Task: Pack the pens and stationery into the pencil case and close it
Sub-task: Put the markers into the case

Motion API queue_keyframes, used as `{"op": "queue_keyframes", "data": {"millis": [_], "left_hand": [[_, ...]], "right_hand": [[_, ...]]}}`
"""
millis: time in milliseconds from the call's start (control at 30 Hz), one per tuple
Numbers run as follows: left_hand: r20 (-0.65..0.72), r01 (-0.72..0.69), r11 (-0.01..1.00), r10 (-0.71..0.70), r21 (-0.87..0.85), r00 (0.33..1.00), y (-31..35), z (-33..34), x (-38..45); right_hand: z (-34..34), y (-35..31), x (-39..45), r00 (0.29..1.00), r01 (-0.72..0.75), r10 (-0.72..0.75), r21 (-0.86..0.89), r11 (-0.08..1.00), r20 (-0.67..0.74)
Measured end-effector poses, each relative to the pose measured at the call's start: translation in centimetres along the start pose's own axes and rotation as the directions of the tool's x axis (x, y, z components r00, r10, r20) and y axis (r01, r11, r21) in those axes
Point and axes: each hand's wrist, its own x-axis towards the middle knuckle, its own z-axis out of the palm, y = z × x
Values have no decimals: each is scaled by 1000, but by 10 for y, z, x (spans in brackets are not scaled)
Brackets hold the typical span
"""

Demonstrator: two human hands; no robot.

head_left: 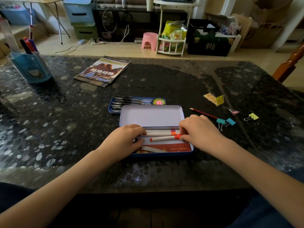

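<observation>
A blue tin pencil case [192, 150] lies open in front of me, its pale lid [150, 115] raised behind it. Inside lie white markers; one with an orange cap [164, 138] sits slightly askew, and scissors [152, 149] rest along the front. My right hand [199, 130] pinches the orange cap end of that marker. My left hand [127, 140] rests at the case's left end, fingers touching the markers' tips. A second blue tray [110, 108] behind the lid holds several black pens [130, 101] and a roll of tape [158, 102].
Right of the case lie a red pencil [204, 113], two blue binder clips [225, 122], a pink clip [234, 112], a yellow clip [252, 116] and a small yellow packet [214, 99]. A magazine [103, 71] and a blue pen holder [30, 68] stand further back left.
</observation>
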Motion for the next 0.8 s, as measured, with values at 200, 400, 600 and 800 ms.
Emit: {"op": "queue_keyframes", "data": {"millis": [200, 400, 600, 800], "left_hand": [[-7, -9, 1000, 9, -10, 1000, 1, 0, 0], [-7, -11, 1000, 11, -24, 1000, -1, 1, 0], [-21, -12, 999, 11, -33, 1000, -2, 1, 0], [-147, -2, 1000, 6, 27, 989, -1, 2, -3]], "right_hand": [[0, -4, -3, 1000, 20, -19, 17, 1000, -19], [0, -10, -3, 998, -19, 19, 2, 1000, -58], [0, -14, -2, 996, -68, 65, -51, 996, -56], [-6, -3, -3, 994, -81, 68, 174, 981, 81]]}}
